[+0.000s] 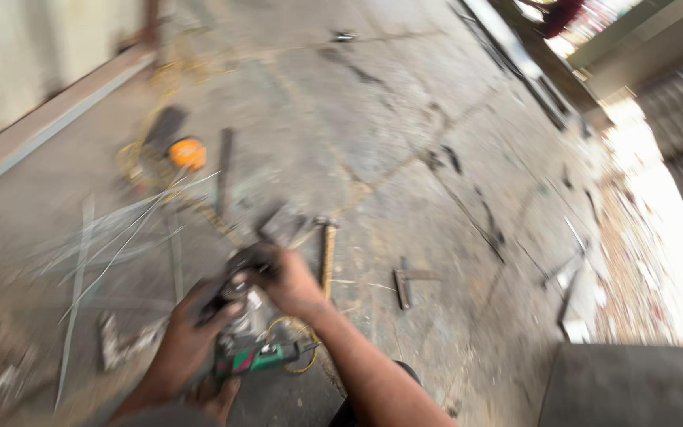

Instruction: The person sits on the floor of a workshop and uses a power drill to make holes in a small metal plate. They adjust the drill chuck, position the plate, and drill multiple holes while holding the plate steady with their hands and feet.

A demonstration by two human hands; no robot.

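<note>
The picture is blurred by motion. My left hand [187, 344] grips the green and black body of an angle grinder [253, 356] low in the view. My right hand [290, 281] is closed over the grinder's dark head [240, 273]; what the fingers hold there is too blurred to tell. A yellow cable [298, 332] loops out from under my right wrist.
A hammer with a wooden handle [326, 253] lies just right of my hands. Thin metal rods [120, 237] and flat strips are spread to the left. An orange round object [188, 153] sits farther back. Small metal pieces [402, 286] lie right; scrap litters the bright far right.
</note>
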